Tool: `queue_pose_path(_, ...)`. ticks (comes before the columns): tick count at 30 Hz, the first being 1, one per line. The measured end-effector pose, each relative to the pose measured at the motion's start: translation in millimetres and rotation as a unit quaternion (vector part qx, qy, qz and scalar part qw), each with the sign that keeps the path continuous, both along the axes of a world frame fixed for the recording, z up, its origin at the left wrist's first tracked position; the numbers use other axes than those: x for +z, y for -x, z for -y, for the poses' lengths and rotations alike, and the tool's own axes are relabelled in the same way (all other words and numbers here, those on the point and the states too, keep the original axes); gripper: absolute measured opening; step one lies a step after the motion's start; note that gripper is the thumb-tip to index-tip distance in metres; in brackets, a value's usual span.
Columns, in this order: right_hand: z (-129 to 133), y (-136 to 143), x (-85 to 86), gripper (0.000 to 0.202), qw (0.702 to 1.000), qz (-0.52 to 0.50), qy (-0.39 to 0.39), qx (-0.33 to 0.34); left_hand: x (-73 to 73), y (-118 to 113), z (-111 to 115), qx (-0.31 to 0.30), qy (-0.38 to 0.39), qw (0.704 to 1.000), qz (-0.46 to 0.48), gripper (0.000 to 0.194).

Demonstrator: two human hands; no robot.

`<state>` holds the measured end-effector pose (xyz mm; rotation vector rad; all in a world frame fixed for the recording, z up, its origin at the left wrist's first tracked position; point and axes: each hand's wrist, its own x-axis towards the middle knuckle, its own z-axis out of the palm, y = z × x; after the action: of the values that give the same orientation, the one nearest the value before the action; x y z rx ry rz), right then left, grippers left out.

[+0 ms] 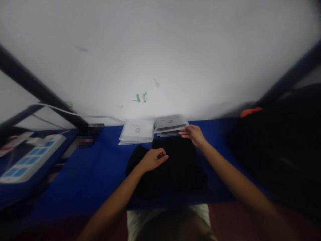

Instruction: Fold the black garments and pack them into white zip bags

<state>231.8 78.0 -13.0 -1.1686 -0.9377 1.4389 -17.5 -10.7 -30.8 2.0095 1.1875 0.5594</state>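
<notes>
A folded black cloth (175, 167), probably a garment, lies on the blue tabletop in front of me. Over its left part is my left hand (154, 159), its fingers loosely curled towards the thumb with nothing visible in them. Whether this hand touches the cloth I cannot tell. Behind the cloth are two piles of flat packets in clear plastic: a left pile (137, 130) and a right pile (170, 122). My right hand (195, 135) reaches to the right pile, fingers closed at the near right corner of a packet (184, 127).
A white power strip (32, 157) with blue panels stands at the left. A white cable (100, 116) runs along the wall to the left pile. Dark frame bars slope down on both sides. A large black mass (283, 150) with an orange bit (250, 112) fills the right.
</notes>
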Motion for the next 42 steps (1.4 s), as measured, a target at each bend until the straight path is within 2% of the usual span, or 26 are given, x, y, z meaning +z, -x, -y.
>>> queue_pose_path(5,-7.0,-0.8,16.7,0.019,0.989,-0.042,-0.095,-0.101,0.4,-0.2,1.2,0.018,0.031,0.998,0.048,0.026)
queue_pose_path(8,-9.5,-7.2,23.4,0.022,0.981,-0.071,-0.124,-0.132,5.0,-0.3,2.1,0.039,0.030,0.996,0.080,0.028)
queue_pose_path(12,-2.8,-13.2,29.0,0.021,0.979,-0.093,-0.115,-0.139,17.1,3.3,-0.7,0.146,-0.015,0.978,0.149,0.028)
queue_pose_path(15,11.3,-9.9,35.0,0.021,0.995,-0.079,-0.040,-0.057,30.5,8.1,-7.6,0.224,-0.012,0.945,0.238,0.028)
queue_pose_path(18,27.8,3.0,41.1,0.026,0.993,-0.046,0.020,0.111,45.2,10.0,-14.8,0.235,-0.009,0.927,0.292,0.021)
queue_pose_path(20,37.4,15.4,42.8,0.028,0.977,-0.035,0.038,0.208,53.7,7.9,-17.0,0.218,-0.003,0.932,0.288,0.021)
queue_pose_path(23,47.9,33.4,41.2,0.029,0.957,-0.033,0.044,0.286,62.4,1.0,-14.9,0.148,0.007,0.969,0.198,0.025)
queue_pose_path(25,52.7,41.5,38.9,0.031,0.952,-0.025,0.041,0.302,64.5,-4.5,-11.0,0.094,-0.009,0.989,0.109,0.027)
queue_pose_path(27,56.3,46.0,36.8,0.033,0.954,-0.010,0.041,0.297,63.7,-9.0,-6.9,0.070,-0.027,0.996,0.058,0.034)
queue_pose_path(30,60.1,48.1,33.9,0.035,0.959,-0.007,0.031,0.282,58.9,-13.4,-1.9,0.081,-0.027,0.994,0.062,0.037)
queue_pose_path(36,62.9,50.0,28.4,0.033,0.969,0.005,-0.012,0.247,52.9,-19.7,6.5,0.086,-0.051,0.994,0.051,0.027)
queue_pose_path(39,63.2,50.0,31.5,0.033,0.970,0.028,-0.028,0.240,53.4,-20.5,5.2,0.111,-0.078,0.990,0.039,0.026)
queue_pose_path(42,64.4,45.5,39.2,0.033,0.965,0.075,-0.043,0.247,54.1,-11.5,-3.8,0.148,-0.097,0.984,0.023,0.025)
